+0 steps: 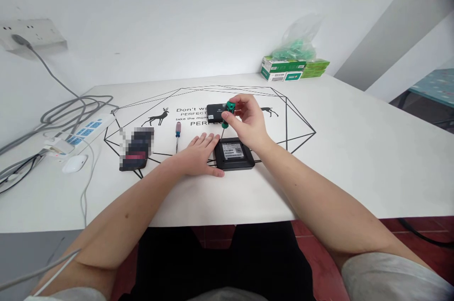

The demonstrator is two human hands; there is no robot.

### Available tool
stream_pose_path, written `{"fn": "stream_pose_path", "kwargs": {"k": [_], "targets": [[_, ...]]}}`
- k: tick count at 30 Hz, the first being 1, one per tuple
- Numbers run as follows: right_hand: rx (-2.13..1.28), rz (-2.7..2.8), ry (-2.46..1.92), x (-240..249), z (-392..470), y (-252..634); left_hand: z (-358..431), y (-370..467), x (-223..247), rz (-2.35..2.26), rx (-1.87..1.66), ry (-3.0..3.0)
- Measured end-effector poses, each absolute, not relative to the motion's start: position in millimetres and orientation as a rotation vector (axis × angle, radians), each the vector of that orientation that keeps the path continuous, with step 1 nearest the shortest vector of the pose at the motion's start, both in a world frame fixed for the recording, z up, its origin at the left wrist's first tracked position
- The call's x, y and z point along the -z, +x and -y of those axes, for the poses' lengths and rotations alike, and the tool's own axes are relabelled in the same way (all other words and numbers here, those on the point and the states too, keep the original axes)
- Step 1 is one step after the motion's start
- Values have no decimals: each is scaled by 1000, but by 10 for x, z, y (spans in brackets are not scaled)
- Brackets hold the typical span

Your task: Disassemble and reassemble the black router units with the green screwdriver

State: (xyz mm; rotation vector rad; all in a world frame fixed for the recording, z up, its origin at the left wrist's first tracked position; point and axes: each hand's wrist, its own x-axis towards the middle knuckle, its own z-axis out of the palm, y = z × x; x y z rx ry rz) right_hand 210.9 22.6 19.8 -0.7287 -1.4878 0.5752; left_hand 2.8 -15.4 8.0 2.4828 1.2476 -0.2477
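A flat black square device (234, 164) with a white label lies on the white table. My right hand (248, 119) grips a green-handled screwdriver (230, 108) nearly upright, its tip down at the device's upper left corner. Lying flat with fingers stretched out, my left hand (203, 155) rests on the table and touches the device's left edge. Just behind is a second black box (214, 112), partly hidden by the screwdriver and my right hand. Left of my left hand lies another screwdriver (178, 131) with a red and blue handle.
On the left are a blurred-out dark object (136, 149), a white earphone case (75, 163), a power strip (85, 131) and coiled grey cables (78, 104). Green and white boxes (283, 69) with a clear plastic bag (298, 40) stand at the back right against the wall.
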Motion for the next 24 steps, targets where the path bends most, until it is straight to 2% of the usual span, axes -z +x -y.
{"fn": "stream_pose_path", "kwargs": {"k": [3, 6, 10, 12, 17, 20, 24], "targets": [[-509, 1362, -832, -289, -337, 2285, 147, 15, -66, -1240, 240, 2494], [-511, 1321, -1215, -394, -439, 2523, 137, 4, -55, -1229, 237, 2489], [-397, 1856, -1869, -388, -496, 2738, 146, 9, -81, -1227, 230, 2482], [-357, 2082, -2057, -319, -503, 2767, 157, 15, -102, -1237, 243, 2469], [-325, 2242, -2107, -266, -466, 2694, 151, 8, -88, -1222, 244, 2476], [-200, 2337, -2006, -404, -372, 2594, 132, -12, -32, -1209, 216, 2503], [-272, 2346, -1949, -568, -183, 2432, 128, -25, 14, -1203, 195, 2523]]}}
